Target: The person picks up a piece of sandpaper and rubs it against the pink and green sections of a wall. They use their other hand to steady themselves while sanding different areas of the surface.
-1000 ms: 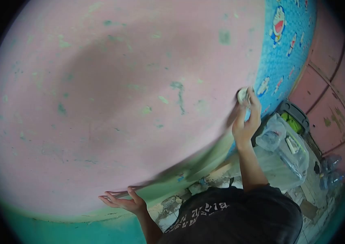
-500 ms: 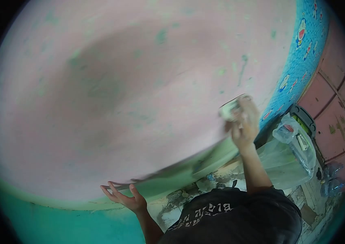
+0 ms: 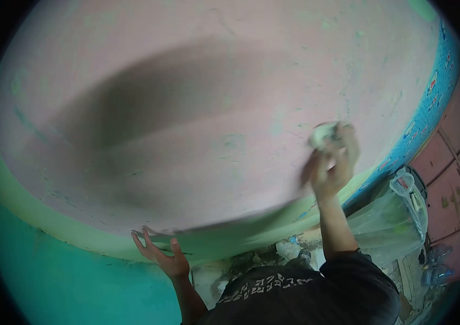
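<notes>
My right hand (image 3: 335,168) is closed round a pale folded sheet (image 3: 325,135) that looks like sandpaper, blurred by motion, and holds it against the pink wall (image 3: 262,179). Patches of green show through the pink paint. Lower and to the left, my left hand (image 3: 166,261) has its fingers spread, with nothing in it. Its fingertips are at the wall near the border between the pink and the light green band (image 3: 213,244).
Blue patterned wallpaper (image 3: 425,122) edges the wall at the right, beside a pink panelled surface (image 3: 452,184). A clear plastic bag (image 3: 392,216) and plastic bottles (image 3: 438,260) stand at the lower right. Turquoise paint (image 3: 89,281) covers the lower left wall.
My right hand and the pale sheet have shifted right in view and still press near the wall. The view has turned left, showing more green band. My left hand stays spread at the wall.
</notes>
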Motion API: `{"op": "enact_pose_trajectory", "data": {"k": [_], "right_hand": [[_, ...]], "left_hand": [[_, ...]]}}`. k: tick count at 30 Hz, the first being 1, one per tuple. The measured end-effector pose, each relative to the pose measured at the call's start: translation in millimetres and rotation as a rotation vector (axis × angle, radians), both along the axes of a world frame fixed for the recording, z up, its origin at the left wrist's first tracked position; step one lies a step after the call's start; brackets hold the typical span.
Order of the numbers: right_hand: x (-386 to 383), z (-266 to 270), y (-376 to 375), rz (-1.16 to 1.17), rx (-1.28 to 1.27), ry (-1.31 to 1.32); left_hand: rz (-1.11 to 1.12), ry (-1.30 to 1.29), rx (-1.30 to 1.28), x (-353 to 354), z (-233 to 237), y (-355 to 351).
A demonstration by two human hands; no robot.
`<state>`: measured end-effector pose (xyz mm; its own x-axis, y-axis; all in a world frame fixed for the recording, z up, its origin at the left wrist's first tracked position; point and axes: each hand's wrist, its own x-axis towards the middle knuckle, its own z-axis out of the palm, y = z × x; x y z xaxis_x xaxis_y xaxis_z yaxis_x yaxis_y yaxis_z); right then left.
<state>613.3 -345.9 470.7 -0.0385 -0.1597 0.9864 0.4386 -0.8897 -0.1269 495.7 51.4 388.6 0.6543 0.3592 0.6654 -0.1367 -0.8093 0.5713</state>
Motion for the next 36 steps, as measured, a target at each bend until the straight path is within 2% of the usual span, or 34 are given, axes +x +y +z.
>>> {"op": "enact_pose_trajectory", "data": {"k": [3,6,9,10,13,14,15,17,20,23,24,27,29,31,34,36], "right_hand": [[-5,-11,33,0.063,-0.271,0.054],[8,-7,40,0.091,0.237,-0.032],[-4,-4,77,0.039,-0.054,0.008],[-8,-6,88,0.125,-0.246,0.055],[0,8,70,-0.007,-0.320,0.071],[-3,34,70,-0.064,-0.088,0.027],[5,46,71,0.030,0.219,-0.058],[1,55,81,-0.004,0.101,-0.029],[-12,47,101,0.174,-0.550,0.050],[-1,42,84,0.082,-0.232,0.033],[1,47,87,0.139,-0.007,-0.024],[-5,49,102,0.136,-0.224,0.004],[-8,50,103,0.226,-0.620,0.064],[5,68,83,0.231,-0.614,-0.019],[6,103,52,0.085,-0.386,-0.030],[11,92,59,0.148,-0.492,-0.004]], "left_hand": [[-0.007,0.034,0.015,2,-1,24],[-0.022,0.086,0.031,-2,5,42],[-0.023,0.122,0.023,-1,8,50],[-0.031,0.124,0.027,-1,8,50],[-0.076,0.110,0.028,-2,7,53],[-0.097,0.106,0.024,-3,7,57],[-0.097,0.109,0.032,-4,5,60],[-0.101,0.104,0.036,-3,1,61],[-0.076,0.065,0.091,1,-7,63],[-0.039,0.054,0.139,5,-17,63],[-0.045,0.064,0.113,3,-17,61],[-0.051,0.089,0.008,1,-9,46],[-0.053,0.103,-0.050,-3,1,38],[-0.045,0.170,-0.018,-9,2,36],[-0.051,0.261,-0.051,-23,6,29],[-0.045,0.298,-0.081,-23,8,19]]}}
